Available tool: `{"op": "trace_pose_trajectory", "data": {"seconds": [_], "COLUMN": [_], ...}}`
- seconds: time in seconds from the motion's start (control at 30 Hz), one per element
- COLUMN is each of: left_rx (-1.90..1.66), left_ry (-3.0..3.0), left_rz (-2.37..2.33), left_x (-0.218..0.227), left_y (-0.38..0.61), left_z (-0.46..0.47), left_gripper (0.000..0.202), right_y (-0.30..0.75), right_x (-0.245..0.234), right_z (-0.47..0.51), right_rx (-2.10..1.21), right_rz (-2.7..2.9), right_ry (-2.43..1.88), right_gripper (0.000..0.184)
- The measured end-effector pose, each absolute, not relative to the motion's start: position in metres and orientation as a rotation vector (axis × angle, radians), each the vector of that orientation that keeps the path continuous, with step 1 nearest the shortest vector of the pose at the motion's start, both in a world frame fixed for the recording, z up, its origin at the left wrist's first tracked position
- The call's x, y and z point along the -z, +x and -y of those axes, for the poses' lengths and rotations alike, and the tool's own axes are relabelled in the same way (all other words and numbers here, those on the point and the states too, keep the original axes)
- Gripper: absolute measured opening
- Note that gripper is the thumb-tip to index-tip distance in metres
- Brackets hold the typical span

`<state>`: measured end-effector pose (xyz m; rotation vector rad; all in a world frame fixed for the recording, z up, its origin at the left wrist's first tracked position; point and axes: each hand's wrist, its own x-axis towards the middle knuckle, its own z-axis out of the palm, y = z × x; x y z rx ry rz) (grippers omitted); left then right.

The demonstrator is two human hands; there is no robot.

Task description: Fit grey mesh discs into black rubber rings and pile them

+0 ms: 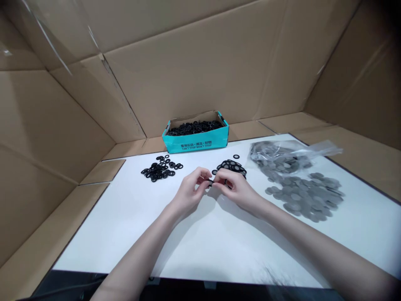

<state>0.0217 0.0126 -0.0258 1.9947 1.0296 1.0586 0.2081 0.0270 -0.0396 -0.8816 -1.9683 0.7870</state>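
Between the fingertips of both hands is a black ring [210, 182], held just above the white board. My left hand [194, 184] pinches its left side and my right hand [230, 182] grips its right side. Whether a grey disc sits inside the ring is too small to tell. Right behind my right hand lies a pile of black rings with grey discs in them [231, 165], partly hidden by the fingers. A heap of loose black rings [158, 170] is to the left of my left hand. Grey mesh-like discs [308, 196] are spread out to the right.
A turquoise box [197, 141] full of black rings stands at the back of the white board [125, 234]. A clear plastic bag [282, 156] with grey discs lies at the back right. Cardboard walls [200, 71] enclose the board at the back and sides.
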Motion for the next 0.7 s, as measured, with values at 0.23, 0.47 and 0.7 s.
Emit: {"op": "trace_pose_trajectory", "data": {"seconds": [0.23,0.47,0.7], "left_rx": [-0.967,-0.977,-0.985], "left_ry": [2.006,1.897,1.866], "left_rz": [-0.984,-0.968,-0.994], "left_x": [0.0213,0.0220,0.0191], "left_y": [0.0175,0.0178,0.0187], "left_z": [-0.0127,-0.0125,-0.0101], "left_gripper": [0.012,0.009,0.007], "right_y": [0.2107,0.2113,0.2117], "right_x": [0.0385,0.0382,0.0386], "right_z": [-0.0272,-0.0273,-0.0280], "right_rx": [-0.803,-0.827,-0.833], "right_rz": [1.995,1.990,1.988], "right_ry": [-0.913,-0.912,-0.914], "right_gripper": [0.016,0.018,0.017]}}
